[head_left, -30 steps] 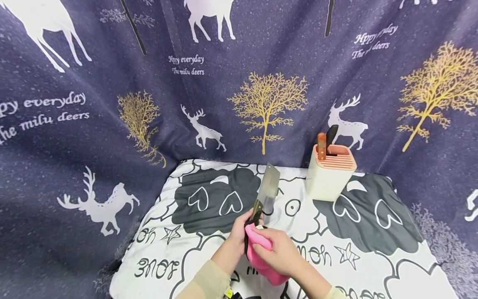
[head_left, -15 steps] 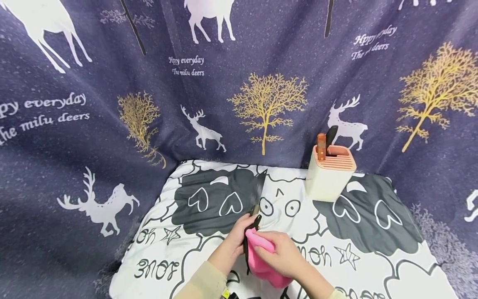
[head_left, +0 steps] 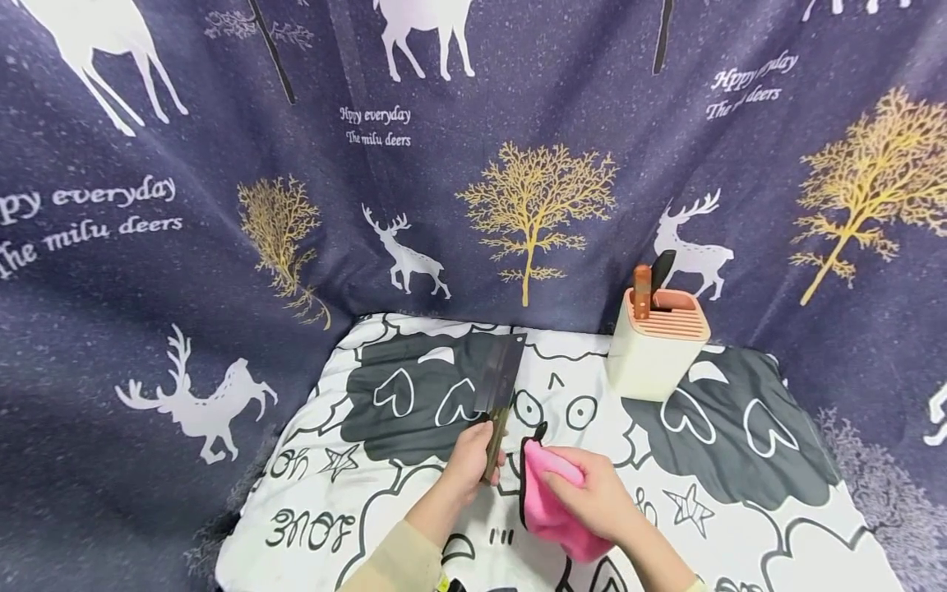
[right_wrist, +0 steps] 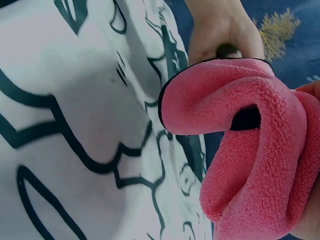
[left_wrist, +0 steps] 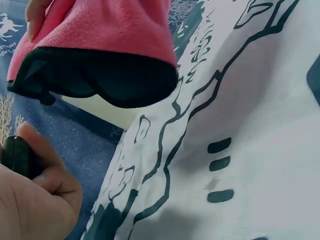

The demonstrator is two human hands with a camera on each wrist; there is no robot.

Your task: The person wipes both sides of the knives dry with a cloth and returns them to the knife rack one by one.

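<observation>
My left hand (head_left: pixel 468 462) grips the dark handle of a cleaver (head_left: pixel 500 378), whose broad blade points away from me toward the back of the cloth. In the left wrist view, only the butt of the handle (left_wrist: pixel 18 154) shows between the curled fingers. Bunched in my right hand (head_left: pixel 598 493) is a pink towel (head_left: pixel 565 534) with a black edge, to the right of the cleaver and apart from it. Seen from the right wrist, the towel (right_wrist: pixel 260 165) hangs in thick folds and hides most of the fingers.
A cream knife block (head_left: pixel 647 366) with a slotted pink top stands at the back right, a brown-handled knife (head_left: pixel 640 292) and a black-handled one (head_left: pixel 663 267) in it. Black-and-white printed cloth (head_left: pixel 318 493) covers the surface. Dark curtains (head_left: pixel 414 189) close off the back and sides.
The towel was around the cleaver's handle and has come away to the right with my right hand. The cleaver has turned, its blade now lying over to the left.
</observation>
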